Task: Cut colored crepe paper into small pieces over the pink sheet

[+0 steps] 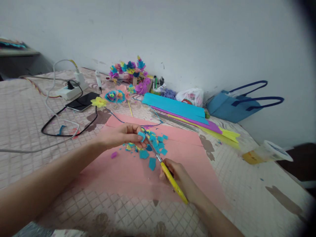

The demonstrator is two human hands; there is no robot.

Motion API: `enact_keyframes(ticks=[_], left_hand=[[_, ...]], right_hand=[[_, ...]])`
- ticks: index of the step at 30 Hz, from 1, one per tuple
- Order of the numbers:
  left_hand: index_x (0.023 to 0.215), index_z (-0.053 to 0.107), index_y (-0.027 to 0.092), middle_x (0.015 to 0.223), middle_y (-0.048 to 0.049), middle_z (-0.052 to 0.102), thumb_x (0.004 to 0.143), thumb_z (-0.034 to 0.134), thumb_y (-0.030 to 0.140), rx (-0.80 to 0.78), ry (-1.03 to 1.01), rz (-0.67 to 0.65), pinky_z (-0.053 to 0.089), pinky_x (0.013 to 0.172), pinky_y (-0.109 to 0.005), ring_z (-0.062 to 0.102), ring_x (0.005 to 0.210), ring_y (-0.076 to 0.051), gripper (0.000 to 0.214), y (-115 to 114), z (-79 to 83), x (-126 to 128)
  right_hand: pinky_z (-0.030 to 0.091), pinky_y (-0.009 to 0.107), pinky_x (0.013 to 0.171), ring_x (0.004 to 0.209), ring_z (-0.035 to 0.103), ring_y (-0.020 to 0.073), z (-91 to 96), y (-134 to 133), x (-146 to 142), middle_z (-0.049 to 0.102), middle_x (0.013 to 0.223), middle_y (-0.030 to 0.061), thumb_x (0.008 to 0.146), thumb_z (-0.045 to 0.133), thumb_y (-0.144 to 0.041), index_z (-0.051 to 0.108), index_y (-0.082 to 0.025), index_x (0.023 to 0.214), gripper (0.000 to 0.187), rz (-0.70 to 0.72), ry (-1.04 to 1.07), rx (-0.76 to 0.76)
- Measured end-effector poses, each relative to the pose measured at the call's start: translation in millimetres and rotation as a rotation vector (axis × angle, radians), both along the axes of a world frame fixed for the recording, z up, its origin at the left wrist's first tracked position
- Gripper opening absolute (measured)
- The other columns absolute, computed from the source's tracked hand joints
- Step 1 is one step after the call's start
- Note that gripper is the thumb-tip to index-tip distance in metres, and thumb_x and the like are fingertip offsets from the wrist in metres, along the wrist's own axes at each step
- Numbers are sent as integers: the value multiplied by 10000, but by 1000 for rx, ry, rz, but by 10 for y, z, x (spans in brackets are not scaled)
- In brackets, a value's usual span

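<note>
Over pink sheet (138, 176), left hand (120, 135) pinches blue scrap (141, 135); right hand (179, 174) grips scissors (165, 169).

L hand (122, 135) pinches blue paper bit (141, 135), R hand (176, 174) works yellow scissors (170, 179) over pink sheet (187, 158) w/ blue scraps (152, 163) on bed (24, 131).

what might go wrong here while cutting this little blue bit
The scissors blades meet the blue paper piece right at the left hand fingertips, so a nick seems possible. The loose blue scraps on the pink sheet could scatter if the right hand brushes them.
</note>
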State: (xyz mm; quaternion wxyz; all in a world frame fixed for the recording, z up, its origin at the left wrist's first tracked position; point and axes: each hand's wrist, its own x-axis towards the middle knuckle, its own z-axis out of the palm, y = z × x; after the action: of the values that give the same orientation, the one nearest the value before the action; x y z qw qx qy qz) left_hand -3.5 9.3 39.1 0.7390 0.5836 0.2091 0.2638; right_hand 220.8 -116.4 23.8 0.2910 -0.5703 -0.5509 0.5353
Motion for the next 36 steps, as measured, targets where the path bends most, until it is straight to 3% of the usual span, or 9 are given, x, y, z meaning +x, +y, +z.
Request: enact_keyframes(ticks=[7,13,22,36], left_hand=[[738,632,132,803,-79,764,734,780,268,8,20,-11,588,709,-285,729,742,-176,201,0,34,-14],[780,658,130,824,-91,768,754,763,262,12,25,-45,581,697,-260,733,757,-180,171,26,-7,-33],[732,657,137,804,-81,772,730,775,251,-13,42,-33,586,694,-260,734,746,-176,164,22,-4,-19],[722,654,131,803,-83,771,731,777,233,-45,53,-42,579,731,-267,732,773,-175,160,28,3,-25]], right_hand=[[255,195,418,484,331,82,62,10,-11,393,548,-53,717,584,-414,355,-217,619,317,43,-19,-31],[250,218,464,500,295,70,86,7,36,381,584,-53,734,607,-568,420,-193,670,424,178,-51,71],[256,214,471,509,311,71,111,0,27,395,589,-50,708,601,-673,390,-200,655,520,158,-35,45],[258,226,480,528,331,88,56,11,36,389,587,-42,725,612,-576,389,-205,639,442,117,-119,38]])
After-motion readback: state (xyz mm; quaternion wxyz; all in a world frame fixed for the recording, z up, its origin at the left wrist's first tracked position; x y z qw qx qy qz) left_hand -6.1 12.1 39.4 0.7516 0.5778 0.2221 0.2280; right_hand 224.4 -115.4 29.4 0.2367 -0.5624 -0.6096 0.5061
